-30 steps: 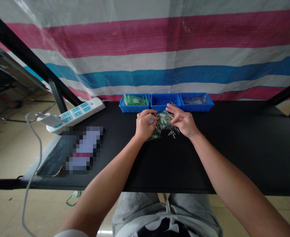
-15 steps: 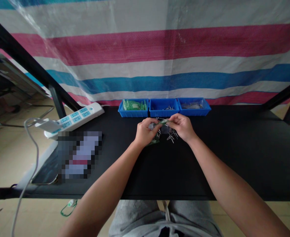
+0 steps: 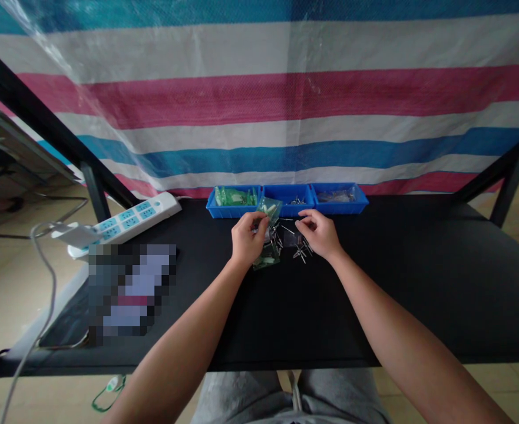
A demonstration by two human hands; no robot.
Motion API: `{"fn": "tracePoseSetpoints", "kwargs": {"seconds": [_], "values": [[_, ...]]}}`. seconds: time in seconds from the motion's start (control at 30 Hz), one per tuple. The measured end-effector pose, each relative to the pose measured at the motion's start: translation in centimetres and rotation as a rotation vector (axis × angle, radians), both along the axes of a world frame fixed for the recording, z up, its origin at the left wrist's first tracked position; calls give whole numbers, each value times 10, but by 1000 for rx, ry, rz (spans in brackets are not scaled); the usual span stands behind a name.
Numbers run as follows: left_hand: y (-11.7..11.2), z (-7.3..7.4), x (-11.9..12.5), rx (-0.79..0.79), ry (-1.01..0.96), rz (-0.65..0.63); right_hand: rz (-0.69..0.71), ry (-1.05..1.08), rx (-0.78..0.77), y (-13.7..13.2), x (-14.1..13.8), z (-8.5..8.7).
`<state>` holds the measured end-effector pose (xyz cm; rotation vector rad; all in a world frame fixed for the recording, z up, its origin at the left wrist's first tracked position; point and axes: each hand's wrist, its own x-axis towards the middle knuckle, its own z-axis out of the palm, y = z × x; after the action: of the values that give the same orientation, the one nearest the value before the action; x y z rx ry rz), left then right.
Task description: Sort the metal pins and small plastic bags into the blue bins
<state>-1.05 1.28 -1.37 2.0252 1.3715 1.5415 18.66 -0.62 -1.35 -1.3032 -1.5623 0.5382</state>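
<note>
My left hand (image 3: 245,238) pinches a small clear plastic bag (image 3: 268,208) and holds it up just in front of the blue bins. My right hand (image 3: 318,234) hovers over a scatter of small metal parts (image 3: 295,247) on the black table (image 3: 374,294), its fingers curled in a pinch; what is between them I cannot make out. More small greenish bags (image 3: 267,257) lie on the table under my left hand.
Three blue bins stand in a row at the table's back edge: the left bin (image 3: 233,201) holds green bags, the middle bin (image 3: 288,198) metal parts, the right bin (image 3: 339,197) clear bags. A white power strip (image 3: 126,219) lies at the left, a blurred flat object (image 3: 129,288) nearer. A striped tarp hangs behind.
Both hands held the bag together before. My right hand has let go and moved right over the metal parts, while my left hand raised the bag toward the bins. The camera tilted upward.
</note>
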Motion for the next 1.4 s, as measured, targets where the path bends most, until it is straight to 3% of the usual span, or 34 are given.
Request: {"fn": "tracePoseSetpoints", "kwargs": {"seconds": [0.17, 0.27, 0.47, 0.73, 0.93, 1.13, 1.3, 1.4], "values": [[23, 7, -22, 102, 138, 230, 27, -68, -25, 2, 1, -6], [33, 11, -32, 65, 180, 331, 28, -93, -39, 2, -1, -5], [37, 11, -33, -155, 324, 364, 23, -135, -70, 2, -3, -2], [31, 6, -30, -141, 497, 402, 63, -200, -92, 0, -3, 1], [24, 11, -26, -136, 571, 297, 60, -182, -63, 1, -1, -2], [10, 16, -22, -26, 523, 257, -7, -220, 15, 2, 2, -6], [6, 20, -26, -122, 610, -126, 213, -293, 5, -3, 8, 0], [10, 20, -36, -231, 710, -231, 371, -425, -141, -5, 15, 5]]}}
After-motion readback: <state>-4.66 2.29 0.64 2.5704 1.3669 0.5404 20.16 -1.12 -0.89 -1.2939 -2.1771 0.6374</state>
